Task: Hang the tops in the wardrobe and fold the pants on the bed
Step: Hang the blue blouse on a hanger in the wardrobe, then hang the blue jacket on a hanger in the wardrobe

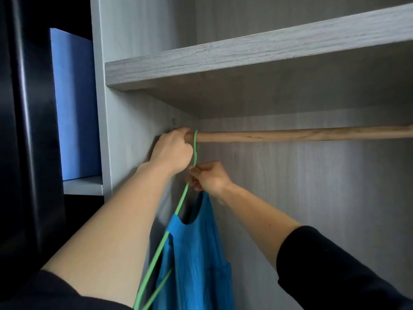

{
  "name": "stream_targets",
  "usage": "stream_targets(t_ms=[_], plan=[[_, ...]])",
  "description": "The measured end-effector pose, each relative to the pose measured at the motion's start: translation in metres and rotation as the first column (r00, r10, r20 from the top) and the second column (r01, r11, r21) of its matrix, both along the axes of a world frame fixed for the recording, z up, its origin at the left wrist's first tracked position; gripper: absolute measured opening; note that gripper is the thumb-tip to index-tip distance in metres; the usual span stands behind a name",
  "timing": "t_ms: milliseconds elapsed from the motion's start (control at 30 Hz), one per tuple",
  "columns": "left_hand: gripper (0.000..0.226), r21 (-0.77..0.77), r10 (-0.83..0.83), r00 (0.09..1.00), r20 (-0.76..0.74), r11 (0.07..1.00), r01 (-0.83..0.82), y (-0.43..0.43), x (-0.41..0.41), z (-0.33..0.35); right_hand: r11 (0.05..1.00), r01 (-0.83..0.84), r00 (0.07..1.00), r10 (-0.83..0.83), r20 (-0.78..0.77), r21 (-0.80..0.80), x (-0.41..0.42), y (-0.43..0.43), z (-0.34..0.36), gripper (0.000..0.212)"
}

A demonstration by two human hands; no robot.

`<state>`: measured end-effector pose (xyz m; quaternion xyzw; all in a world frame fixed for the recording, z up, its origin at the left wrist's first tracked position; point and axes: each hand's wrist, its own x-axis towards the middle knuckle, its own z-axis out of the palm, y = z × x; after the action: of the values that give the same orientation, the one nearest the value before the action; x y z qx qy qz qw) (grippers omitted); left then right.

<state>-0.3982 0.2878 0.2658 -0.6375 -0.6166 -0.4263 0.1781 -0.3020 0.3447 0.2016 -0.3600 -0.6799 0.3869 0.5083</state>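
Blue top (196, 253): inside the wardrobe (134, 153), at its left end close to the side wall, below the rail. It hangs from the hanger with the neckline up. Long axis vertical; hem out of view below.
Rail (301, 134): wooden and horizontal, running left to right. It carries the hook at its left end.
Hanger (182, 199): green, seen nearly edge-on and set crosswise to the rail. Near arm slants down toward the viewer.
Left hand (172, 151): fingers curled round the rail end, just beside the hook.
Right hand (210, 177): fingers pinch the hanger neck just below the hook, by the top's far shoulder.
Hook (195, 139): looped over the rail. Judged step: seating it. Recommended: release the pinch only once the hook bears the full weight, confirm both shoulders sit on the arms, then slide clear of the side wall so the cloth drops freely.
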Motion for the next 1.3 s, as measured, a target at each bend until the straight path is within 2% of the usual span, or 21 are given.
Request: stream_targets(t_ms=[167,333,400,467,567,733,900,1000,1100,1233,1300], plan=[[0.051,-0.017,0.031,0.997,-0.069,0.999,-0.032,-0.001,0.002,-0.005,0.995,0.028,0.986,-0.043,0.158,0.097,0.017,-0.006,-0.002,0.029],[0.051,-0.090,0.038,0.994,-0.104,0.995,-0.048,-0.002,0.009,-0.015,0.964,0.148,0.941,-0.206,0.269,0.222,0.067,-0.020,-0.009,0.031],[0.060,-0.033,0.050,0.993,-0.109,0.998,-0.054,-0.003,0.027,-0.026,0.948,0.170,0.911,-0.256,0.323,0.270,0.095,-0.027,-0.010,0.032],[0.064,0.097,0.025,0.986,-0.167,0.995,-0.009,-0.004,0.057,-0.034,0.915,0.198,0.856,-0.336,0.392,0.352,0.128,-0.035,-0.012,0.033],[0.059,0.163,-0.121,0.961,-0.249,0.973,0.165,-0.006,0.111,-0.033,0.837,0.276,0.738,-0.499,0.453,0.473,0.181,-0.045,-0.014,0.034],[0.052,0.159,-0.259,0.921,-0.290,0.936,0.313,-0.005,0.200,-0.028,0.709,0.372,0.513,-0.695,0.504,0.599,0.278,-0.075,-0.014,0.034],[0.051,0.138,-0.386,0.859,-0.337,0.882,0.451,-0.009,0.288,-0.032,0.591,0.473,0.325,-0.806,0.494,0.653,0.362,-0.115,-0.010,0.032],[0.055,0.126,-0.382,0.848,-0.366,0.883,0.452,-0.007,0.325,-0.033,0.546,0.496,0.240,-0.833,0.498,0.675,0.397,-0.133,-0.008,0.028],[0.056,0.141,-0.378,0.844,-0.379,0.878,0.457,-0.005,0.363,-0.033,0.436,0.537,0.026,-0.864,0.503,0.722,0.433,-0.149,-0.004,0.021],[0.055,0.218,-0.323,0.891,-0.320,0.890,0.400,0.002,0.394,-0.041,0.314,0.475,-0.274,-0.835,0.477,0.822,0.471,-0.162,-0.002,0.039],[0.055,0.260,-0.301,0.906,-0.299,0.887,0.380,0.007,0.401,-0.045,0.302,0.450,-0.361,-0.799,0.480,0.840,0.484,-0.162,-0.001,0.044]])
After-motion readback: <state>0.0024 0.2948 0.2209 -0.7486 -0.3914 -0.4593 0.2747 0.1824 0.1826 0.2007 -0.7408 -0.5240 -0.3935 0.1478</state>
